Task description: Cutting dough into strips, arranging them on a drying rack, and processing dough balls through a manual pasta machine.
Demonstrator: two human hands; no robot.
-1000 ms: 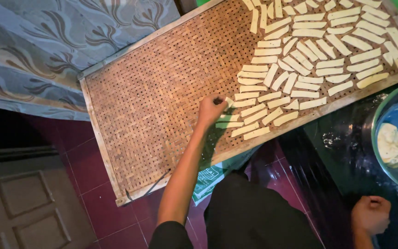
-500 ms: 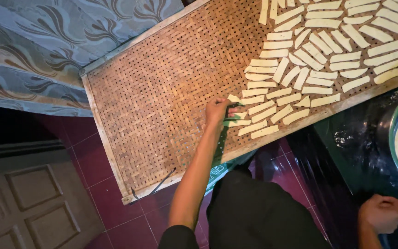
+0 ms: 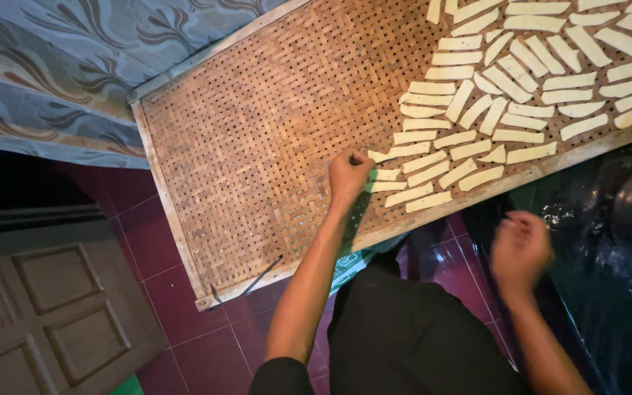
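Pinched on a pale dough strip [image 3: 380,156], left hand [image 3: 347,174] rests on the woven tray [image 3: 257,146] (right hand [image 3: 519,247] blurred, grip unclear).

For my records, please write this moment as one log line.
left hand: on woven tray, beside dough strips | right hand: raised, blurred

Warm, moderate light falls evenly on the woven tray [image 3: 257,146]; pale dough strips [image 3: 491,95] read bright but not blown out. Frame dims toward 9 o'clock and 4 o'clock: black void beside the door panel [image 3: 60,314], dark glossy surface with faint specular speckle. Right hand [image 3: 521,249] motion-blurred; left hand [image 3: 349,174] sharp. Slight softness at corners.
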